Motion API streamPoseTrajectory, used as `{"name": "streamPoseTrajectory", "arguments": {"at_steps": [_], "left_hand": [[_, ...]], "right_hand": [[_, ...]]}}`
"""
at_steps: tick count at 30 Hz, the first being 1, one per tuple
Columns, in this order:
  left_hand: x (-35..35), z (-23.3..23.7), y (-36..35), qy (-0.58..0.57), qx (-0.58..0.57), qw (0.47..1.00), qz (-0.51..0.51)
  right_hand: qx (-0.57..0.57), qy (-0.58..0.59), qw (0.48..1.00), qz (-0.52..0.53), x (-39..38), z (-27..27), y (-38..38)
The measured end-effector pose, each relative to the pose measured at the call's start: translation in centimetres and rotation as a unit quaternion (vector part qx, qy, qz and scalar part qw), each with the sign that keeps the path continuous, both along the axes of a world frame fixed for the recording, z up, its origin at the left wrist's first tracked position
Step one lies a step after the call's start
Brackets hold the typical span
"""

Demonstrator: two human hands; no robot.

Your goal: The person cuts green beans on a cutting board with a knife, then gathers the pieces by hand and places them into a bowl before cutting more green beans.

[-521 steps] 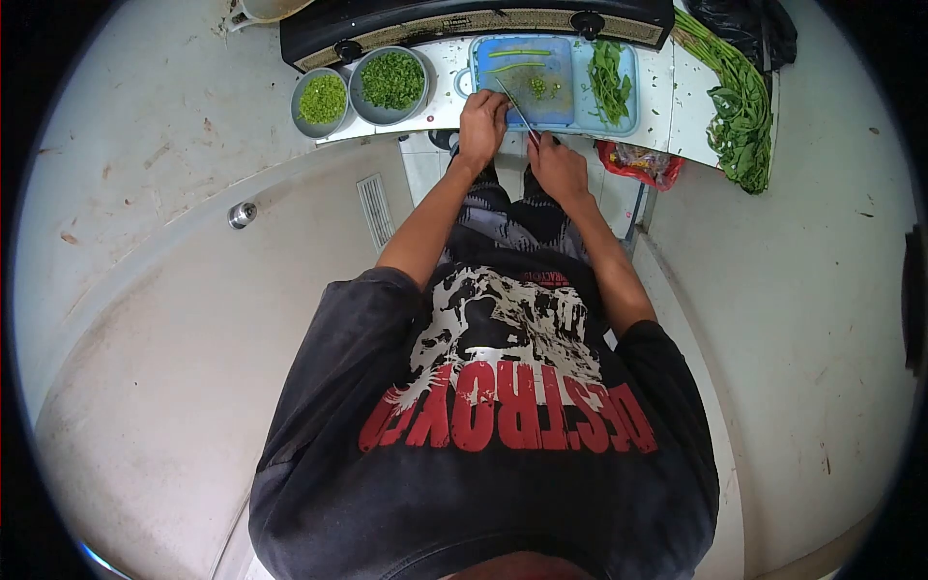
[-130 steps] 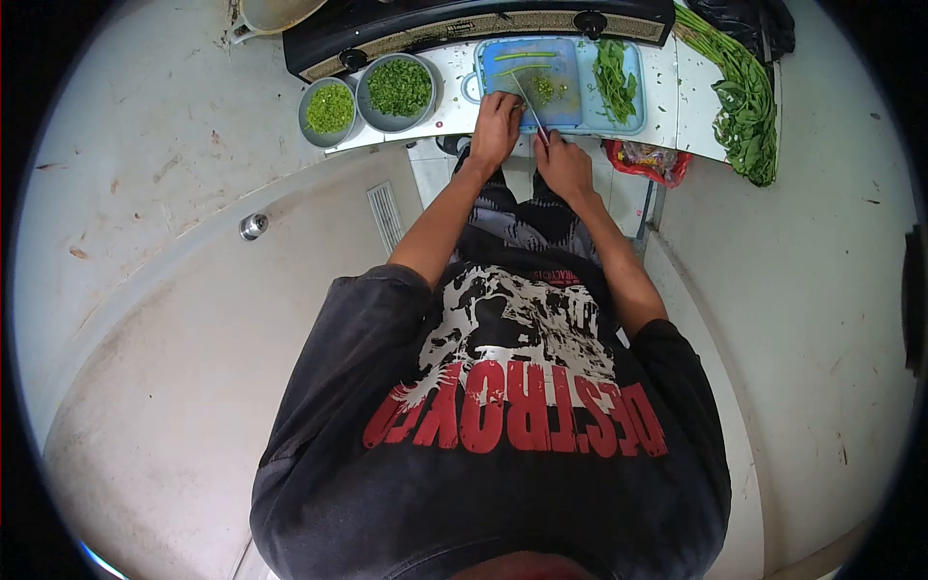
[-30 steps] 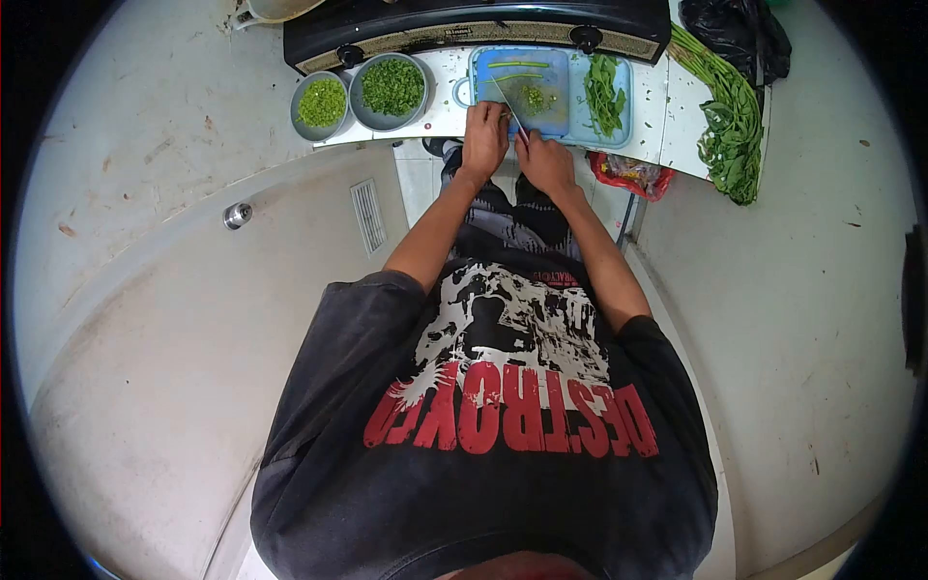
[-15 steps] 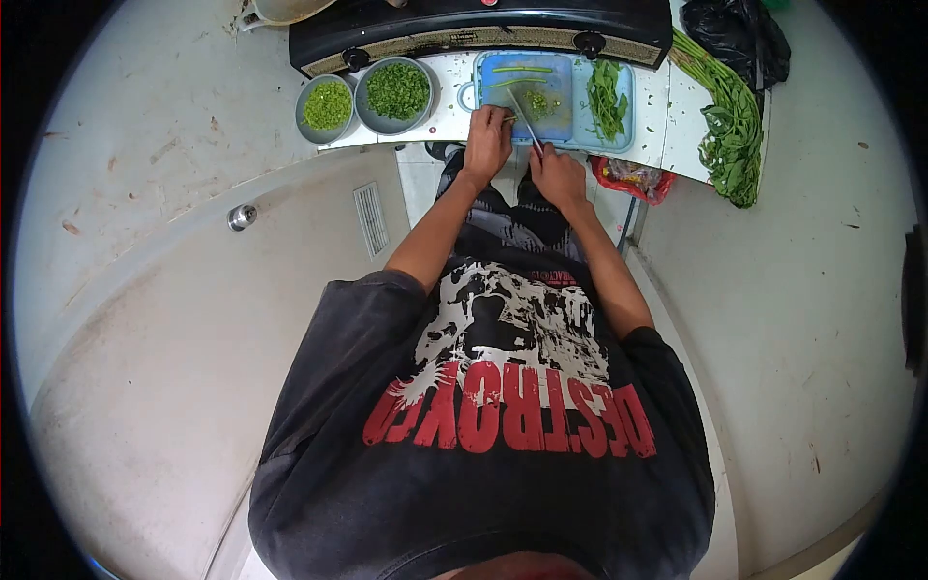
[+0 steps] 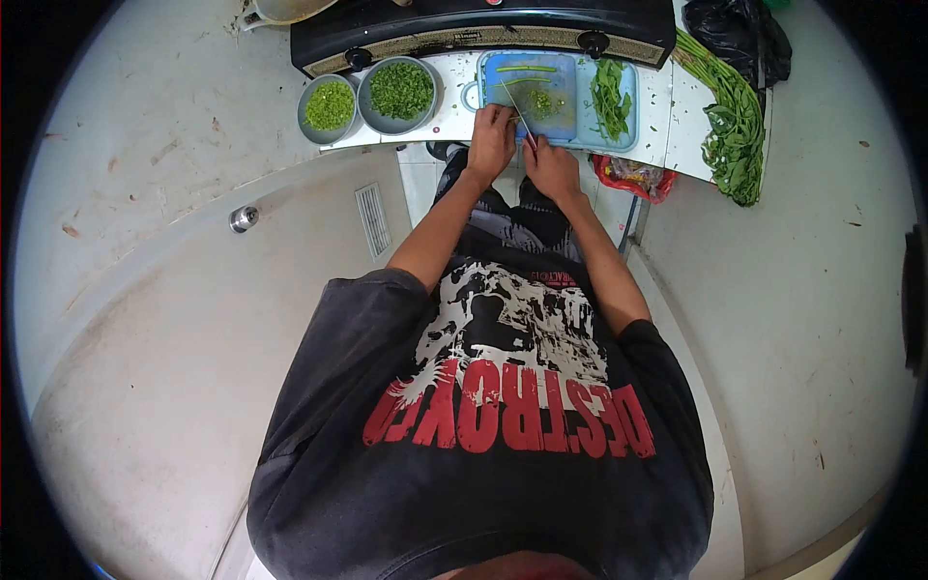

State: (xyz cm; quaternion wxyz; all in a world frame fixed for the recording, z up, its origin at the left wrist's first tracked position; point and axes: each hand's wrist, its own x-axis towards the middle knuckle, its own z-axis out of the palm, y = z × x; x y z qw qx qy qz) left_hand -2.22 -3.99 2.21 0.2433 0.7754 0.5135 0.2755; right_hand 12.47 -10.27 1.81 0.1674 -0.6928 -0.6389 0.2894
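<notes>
Knife [image 5: 530, 130]: Its handle is resting in the closed right hand [image 5: 554, 171], the blade slanting across the board [image 5: 567, 124].
Left hand [image 5: 492, 143]: Fingers are bunching narrowly at the board's near-left edge, beside the blade; whatever they are pinching is too small to tell.
Stems [image 5: 525, 69]: Two are lying on the board's far side, beyond the chopped bits [image 5: 544, 103].
Tray [image 5: 632, 135]: It is holding the board, with leaves [image 5: 610, 101] lying to the right.
Bowls [image 5: 396, 130]: Two are holding chopped greens, left of the tray.
Stove [image 5: 522, 41]: It is standing behind the tray.
</notes>
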Motion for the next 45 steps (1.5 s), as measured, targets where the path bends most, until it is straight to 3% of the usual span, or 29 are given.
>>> {"name": "streamPoseTrajectory", "arguments": {"at_steps": [19,45], "left_hand": [[-0.1,-0.3,-0.4,-0.026,0.000,0.999,0.023],[-0.5,-1.1,-0.6,-0.044,-0.014,0.998,0.039]], "right_hand": [[-0.016,-0.082,0.997,0.000,0.2,1.2,-0.3],[-0.033,-0.077,0.996,0.026,-0.4,1.0,0.0]]}}
